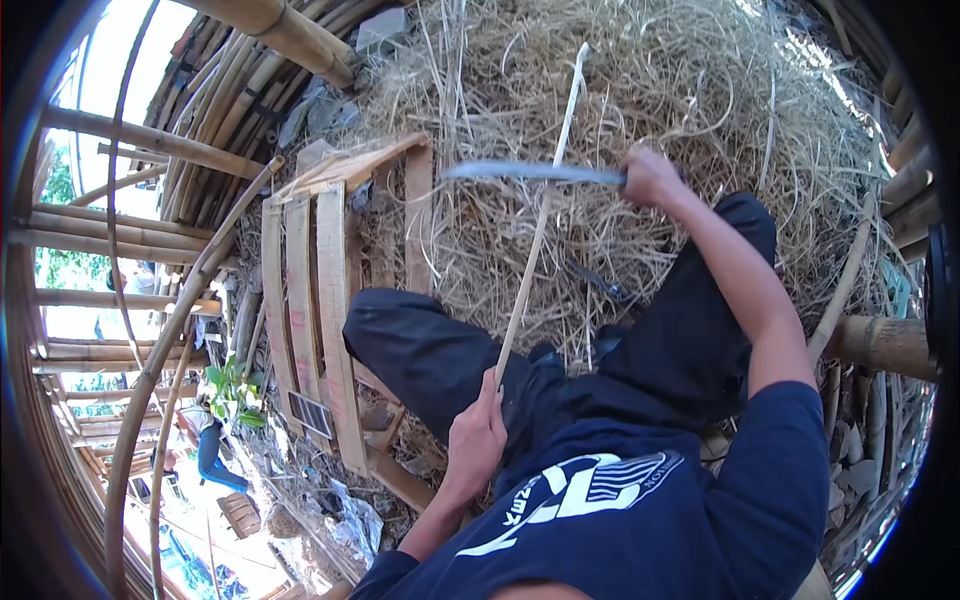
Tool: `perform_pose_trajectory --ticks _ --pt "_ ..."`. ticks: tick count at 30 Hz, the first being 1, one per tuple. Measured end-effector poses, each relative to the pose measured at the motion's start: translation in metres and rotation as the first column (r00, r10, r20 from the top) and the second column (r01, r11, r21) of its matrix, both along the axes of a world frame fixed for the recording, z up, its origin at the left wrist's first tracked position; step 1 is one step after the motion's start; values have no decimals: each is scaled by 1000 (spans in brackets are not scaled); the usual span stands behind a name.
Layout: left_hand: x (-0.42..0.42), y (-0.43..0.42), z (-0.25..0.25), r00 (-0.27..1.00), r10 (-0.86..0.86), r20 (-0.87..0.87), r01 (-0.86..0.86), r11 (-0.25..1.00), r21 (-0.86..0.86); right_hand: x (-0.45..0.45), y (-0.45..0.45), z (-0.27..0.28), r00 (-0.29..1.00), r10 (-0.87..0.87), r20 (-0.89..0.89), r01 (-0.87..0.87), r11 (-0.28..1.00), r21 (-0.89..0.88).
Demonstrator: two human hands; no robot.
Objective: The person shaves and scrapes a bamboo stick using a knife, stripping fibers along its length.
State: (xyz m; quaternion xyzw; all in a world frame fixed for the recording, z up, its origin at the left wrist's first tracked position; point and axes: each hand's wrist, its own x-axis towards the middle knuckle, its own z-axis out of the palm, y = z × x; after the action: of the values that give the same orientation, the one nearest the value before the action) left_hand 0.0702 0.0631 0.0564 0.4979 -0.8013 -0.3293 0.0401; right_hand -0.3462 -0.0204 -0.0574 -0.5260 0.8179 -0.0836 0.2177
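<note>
My left hand is closed round the lower end of a long, pale bamboo strip, which slants up and away between my knees. In my right hand is the handle of a machete. Its blurred blade points left and crosses the strip in its upper part; whether it touches the strip I cannot tell. Beyond my legs lies a deep heap of straw-like shavings. Among the shavings near my feet is a dark object that I cannot make out.
A wooden slatted crate stands by my left knee. Bamboo poles and bent canes run along the left. At the right is a thick bamboo pole. A green plant and a person in blue trousers are farther off.
</note>
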Motion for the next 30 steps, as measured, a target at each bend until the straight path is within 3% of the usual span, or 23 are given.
perform_pose_trajectory --ticks 1,3,6,7,9,11,13,16,17,19,21,23,27,30 --pt "3 3 4 1000 7 29 -8 999 37 -6 -6 -6 993 -115 -37 116 993 9" --pt "13 8 -1 1000 -24 10 24 1000 3 -21 -7 -13 960 -265 86 267 964 -10" --pt "18 7 5 1000 -29 -1 29 1000 -10 -15 -2 -12 942 -298 152 302 953 -2" --pt "17 8 7 1000 -1 7 1 1000 15 -11 0 -10 943 -299 146 302 953 -4" --pt "16 4 9 1000 10 -18 -9 1000 12 -3 1 -9 997 -71 41 75 993 -87" --pt "17 7 20 1000 22 -13 -21 998 60 -20 -7 -16 996 -91 -16 91 995 -35" --pt "21 10 23 1000 10 4 -10 998 68 -29 -8 -23 962 -268 56 267 963 31" --pt "35 15 13 999 -39 -19 39 999 -6 -25 -5 -25 939 -316 134 315 949 25" --pt "35 13 13 999 -42 -26 42 999 -8 -24 -4 -24 939 -318 128 318 948 21" --pt "35 14 18 1000 1 19 -1 1000 -6 -15 -2 -20 993 -116 2 116 991 -60" --pt "36 20 25 1000 20 24 -20 1000 17 -32 -10 -34 989 -145 -41 146 989 21" --pt "39 22 30 999 12 46 -16 995 97 -45 -11 -56 940 -340 -6 340 940 -10" --pt "47 23 22 1000 -9 -12 9 998 60 -30 -11 -40 944 -317 92 316 948 25" --pt "44 23 28 999 45 -17 -45 999 -6 -10 -14 -22 997 -73 9 73 997 -18"
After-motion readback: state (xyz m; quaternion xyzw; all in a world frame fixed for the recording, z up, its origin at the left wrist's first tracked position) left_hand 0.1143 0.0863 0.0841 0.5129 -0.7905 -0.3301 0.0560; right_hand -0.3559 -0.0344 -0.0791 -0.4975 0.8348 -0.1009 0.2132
